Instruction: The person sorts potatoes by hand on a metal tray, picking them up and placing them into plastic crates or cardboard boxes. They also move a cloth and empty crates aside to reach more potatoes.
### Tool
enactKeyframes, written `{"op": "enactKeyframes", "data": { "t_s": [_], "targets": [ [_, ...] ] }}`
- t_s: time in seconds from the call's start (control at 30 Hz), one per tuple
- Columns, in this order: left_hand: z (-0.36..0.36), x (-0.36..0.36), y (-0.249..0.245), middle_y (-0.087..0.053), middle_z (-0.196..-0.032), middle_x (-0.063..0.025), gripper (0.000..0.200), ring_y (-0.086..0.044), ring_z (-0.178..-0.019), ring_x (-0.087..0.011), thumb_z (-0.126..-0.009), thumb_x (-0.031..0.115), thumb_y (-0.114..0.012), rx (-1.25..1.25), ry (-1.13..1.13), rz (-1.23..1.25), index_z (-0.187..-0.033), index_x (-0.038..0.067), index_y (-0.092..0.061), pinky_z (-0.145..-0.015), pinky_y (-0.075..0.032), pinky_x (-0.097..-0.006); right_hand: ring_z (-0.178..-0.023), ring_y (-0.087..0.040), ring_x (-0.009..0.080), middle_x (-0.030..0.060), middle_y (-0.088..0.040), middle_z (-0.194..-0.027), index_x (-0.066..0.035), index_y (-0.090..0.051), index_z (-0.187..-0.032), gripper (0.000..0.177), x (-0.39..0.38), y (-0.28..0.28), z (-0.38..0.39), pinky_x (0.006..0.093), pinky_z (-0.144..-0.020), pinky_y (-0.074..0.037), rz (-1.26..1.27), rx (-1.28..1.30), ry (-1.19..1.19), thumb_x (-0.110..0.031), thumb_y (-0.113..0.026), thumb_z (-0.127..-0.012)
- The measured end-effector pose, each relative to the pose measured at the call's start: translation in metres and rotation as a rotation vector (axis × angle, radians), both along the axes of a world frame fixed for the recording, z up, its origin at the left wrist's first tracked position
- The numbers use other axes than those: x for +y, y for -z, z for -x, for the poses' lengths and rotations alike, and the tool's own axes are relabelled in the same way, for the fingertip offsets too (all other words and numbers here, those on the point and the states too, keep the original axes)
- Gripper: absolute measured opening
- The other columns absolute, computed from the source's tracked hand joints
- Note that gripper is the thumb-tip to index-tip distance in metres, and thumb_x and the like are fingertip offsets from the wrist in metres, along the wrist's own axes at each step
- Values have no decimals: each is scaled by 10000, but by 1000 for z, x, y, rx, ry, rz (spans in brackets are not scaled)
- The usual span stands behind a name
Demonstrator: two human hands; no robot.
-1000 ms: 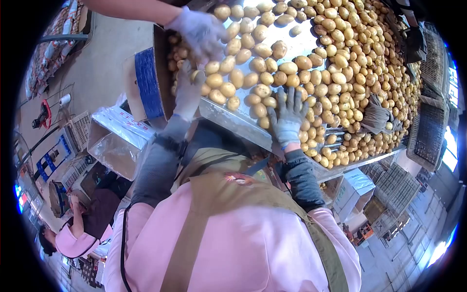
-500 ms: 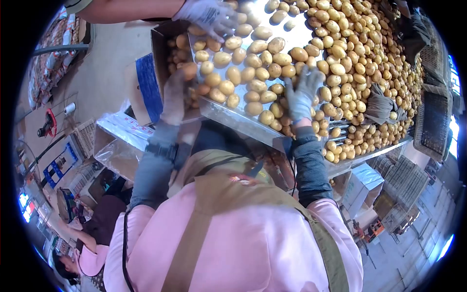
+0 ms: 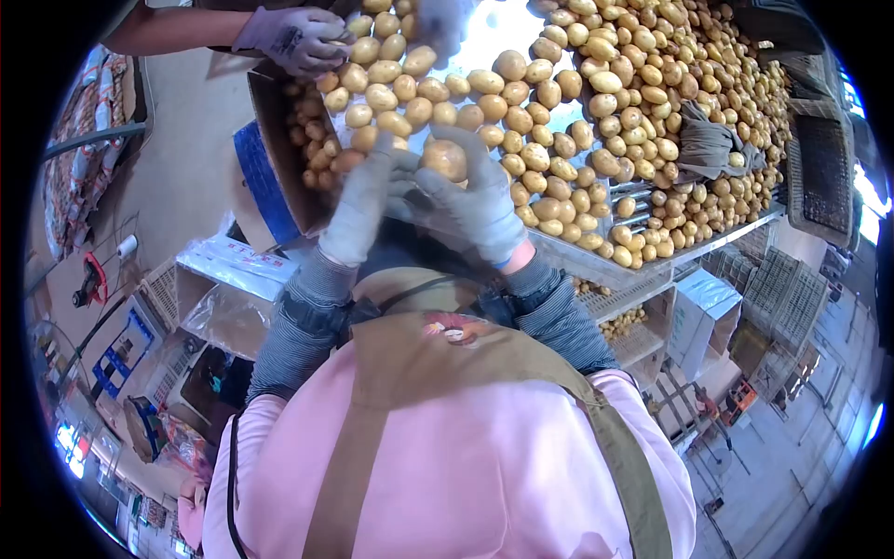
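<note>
My right hand [image 3: 475, 200], in a grey work glove, is closed around a potato [image 3: 444, 160] above the near edge of the metal sorting table [image 3: 596, 264]. Close beside it is my left hand [image 3: 363, 205], also gloved and somewhat blurred. Its fingers look spread and angle toward the right hand; I see nothing held in them. Many loose potatoes [image 3: 535, 156] lie on the table beyond both hands. Just left of my left hand stands an open carton [image 3: 270, 121] with potatoes [image 3: 312, 140] inside.
Across the table, a co-worker's gloved hand [image 3: 296, 39] is over the carton's far side; another gloved hand [image 3: 442, 23] is blurred. A grey cloth [image 3: 712, 144] lies on the potatoes at right. A dark crate [image 3: 821, 182] stands beyond. A plastic-lined box [image 3: 228, 279] is at left.
My right hand has come left from among the potatoes and now holds one. My left hand has moved right from the carton's edge toward it. The co-worker's hand has shifted left.
</note>
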State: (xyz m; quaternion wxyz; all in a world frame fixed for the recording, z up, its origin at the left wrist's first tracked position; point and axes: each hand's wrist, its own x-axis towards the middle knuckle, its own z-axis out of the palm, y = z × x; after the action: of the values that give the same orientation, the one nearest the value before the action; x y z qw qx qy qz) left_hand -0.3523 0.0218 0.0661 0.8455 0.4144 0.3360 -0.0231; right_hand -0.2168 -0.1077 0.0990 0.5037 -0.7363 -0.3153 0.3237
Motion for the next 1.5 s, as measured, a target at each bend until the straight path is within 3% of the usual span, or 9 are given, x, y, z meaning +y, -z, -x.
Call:
{"op": "enactKeyframes", "data": {
  "t_s": [0.43,0.6,0.7,0.83,0.9,1.03,1.17,1.3,1.5],
  "targets": [
    [12,4,97,-644,-1019,-97,195,-632,-971,-316,-892,225,-704,193,32,-1630,-1052,123,-659,-849,-517,-406,-1497,-271,328,133,-364,-1586,-180,-452,-1488,650,-39,100,-46,757,-1119,-78,570,-991,-342,-532,-511,-946],
    [12,34,67,-673,-1040,-137,167,-638,-993,-336,-904,207,-624,429,-50,-1195,-1003,99,-704,-859,-501,-436,-1328,-470,383,201,-498,-1438,-83,-538,-1372,493,-8,113,-141,489,-1119,-373,204,-766,-81,-321,-587,-943],
    [-7,12,67,-673,-1000,-137,199,-659,-973,-303,-949,225,-635,25,4,-1694,-1010,51,-708,-897,-493,-444,-1338,-431,437,242,-496,-1415,-50,-521,-1391,527,-21,131,-157,478,-1133,-362,445,-988,186,-323,-586,-945],
    [-40,4,55,-692,-1037,-139,212,-637,-995,-357,-905,220,-663,167,392,-1432,-1047,65,-691,-923,-492,-455,-1479,-243,463,211,-369,-1565,-64,-378,-1528,712,-27,101,-72,490,-1194,-278,444,-866,-317,-337,-637,-923],
    [-50,18,48,-693,-1113,-143,236,-639,-992,-349,-926,215,-642,141,171,-1414,-1123,97,-697,-903,-501,-448,-1387,-428,403,216,-503,-1453,-67,-469,-1467,616,-43,77,-86,436,-1148,-362,230,-123,-81,-276,-646,-915],
    [-105,65,78,-641,-1204,-109,340,-647,-976,-300,-966,175,-550,22,283,-1768,-1295,116,-614,-869,-521,-416,-1150,-598,363,206,-603,-1309,-60,-580,-1338,457,-88,59,-214,420,-1037,-458,225,-872,559,-183,-643,-902],
    [-166,84,104,-661,-1143,-123,258,-679,-957,-301,-908,134,-548,55,532,-1995,-1128,98,-677,-818,-549,-432,-1434,-345,386,176,-394,-1550,-204,-409,-1515,647,-90,134,-233,635,-1161,-208,705,-1039,498,-526,-500,-961],
    [-182,99,114,-688,-1055,-149,279,-692,-927,-280,-998,232,-500,131,659,-1775,-1138,50,-658,-799,-552,-392,-1436,-310,419,94,-383,-1579,-184,-431,-1513,669,-91,98,-140,663,-1177,-131,837,-1162,-40,-500,-553,-937],
    [-97,55,27,-666,-1034,-70,367,-629,-818,-131,-1021,218,-492,13,-33,9,-1328,26,-556,-683,-513,-231,-1225,-571,386,159,-625,-1324,-82,-591,-1333,450,-124,84,-122,495,-1103,-384,291,-547,148,-194,-638,-900]
  ]
}}
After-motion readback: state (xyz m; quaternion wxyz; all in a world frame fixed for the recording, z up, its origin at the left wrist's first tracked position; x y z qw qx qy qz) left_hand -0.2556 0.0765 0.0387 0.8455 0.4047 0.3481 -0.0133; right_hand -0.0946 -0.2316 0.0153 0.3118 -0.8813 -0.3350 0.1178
